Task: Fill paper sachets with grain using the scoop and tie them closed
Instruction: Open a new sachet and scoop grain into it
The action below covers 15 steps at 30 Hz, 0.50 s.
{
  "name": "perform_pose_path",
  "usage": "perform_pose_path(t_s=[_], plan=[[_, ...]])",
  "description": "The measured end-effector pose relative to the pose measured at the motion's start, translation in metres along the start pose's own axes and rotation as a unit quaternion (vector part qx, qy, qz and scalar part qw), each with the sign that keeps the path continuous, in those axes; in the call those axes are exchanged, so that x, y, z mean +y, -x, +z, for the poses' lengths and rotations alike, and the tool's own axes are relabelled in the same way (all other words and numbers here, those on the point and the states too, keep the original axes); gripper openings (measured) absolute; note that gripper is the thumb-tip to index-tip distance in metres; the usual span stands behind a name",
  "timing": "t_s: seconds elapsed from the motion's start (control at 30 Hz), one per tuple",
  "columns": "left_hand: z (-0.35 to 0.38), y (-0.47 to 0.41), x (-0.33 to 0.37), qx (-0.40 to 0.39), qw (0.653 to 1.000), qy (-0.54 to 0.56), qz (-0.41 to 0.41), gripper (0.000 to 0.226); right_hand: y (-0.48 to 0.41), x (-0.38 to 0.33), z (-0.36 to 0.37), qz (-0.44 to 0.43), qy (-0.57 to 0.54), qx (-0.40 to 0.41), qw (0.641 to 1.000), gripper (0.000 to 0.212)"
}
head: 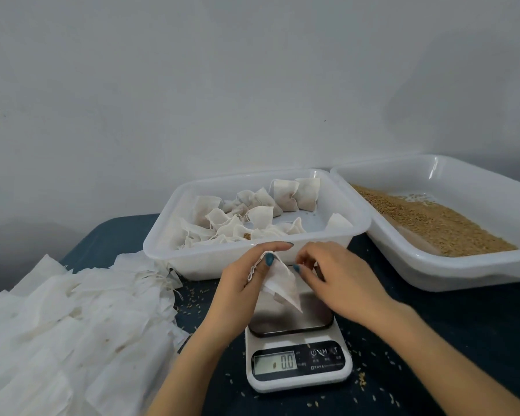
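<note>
1. Two hands are up over the white digital kitchen scale with the steel plate (297, 364), which sits straight under the grip and reads 0.0.
2. Left hand (240, 283) has the small white paper sachet (282, 283) pinched at its top corner, thumb on the front. It hangs flat and limp, so looks empty to me.
3. Right hand (336, 280) is curled at the opposite edge of the mouth, thumb touching the paper. Can't tell whether it actually has paper or string nipped.
4. My read: this is the open-the-mouth step, before any filling.
5. Left of the grip, a heap of flat white empty sachets (72, 319) is spread over the dark blue tablecloth (433, 340).
6. Just behind the grip is the white plastic tray (168, 235) with tied-off sachets (252, 217) inside.
7. Further right and back, a bigger white plastic tray (433, 280) holds the golden-brown grain (433, 223).
8. Next move probably needs the mouth spread wide and held open one-handed, freeing the other for the scoop. I don't see a scoop anywhere, so it has to be found first.
</note>
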State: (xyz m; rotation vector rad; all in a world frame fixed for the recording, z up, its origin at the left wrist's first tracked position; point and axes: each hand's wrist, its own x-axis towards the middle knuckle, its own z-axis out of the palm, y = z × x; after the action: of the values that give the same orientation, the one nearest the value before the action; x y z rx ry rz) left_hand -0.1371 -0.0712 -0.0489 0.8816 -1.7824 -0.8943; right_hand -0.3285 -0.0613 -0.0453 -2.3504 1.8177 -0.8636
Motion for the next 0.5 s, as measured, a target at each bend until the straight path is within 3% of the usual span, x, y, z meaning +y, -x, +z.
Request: perform_pose_path(t_s=[0.23, 0.5], plan=[[0.005, 0.003, -0.010, -0.055, 0.994, -0.094, -0.008, 0.047, 0.013, 0.014, 0.029, 0.053, -0.076, 0.059, 0.994, 0.005], [0.000, 0.013, -0.013, 0.017, 0.984, -0.175, 0.020, 0.022, 0.019, 0.019, 0.029, 0.064, -0.074, 0.074, 0.992, 0.007]])
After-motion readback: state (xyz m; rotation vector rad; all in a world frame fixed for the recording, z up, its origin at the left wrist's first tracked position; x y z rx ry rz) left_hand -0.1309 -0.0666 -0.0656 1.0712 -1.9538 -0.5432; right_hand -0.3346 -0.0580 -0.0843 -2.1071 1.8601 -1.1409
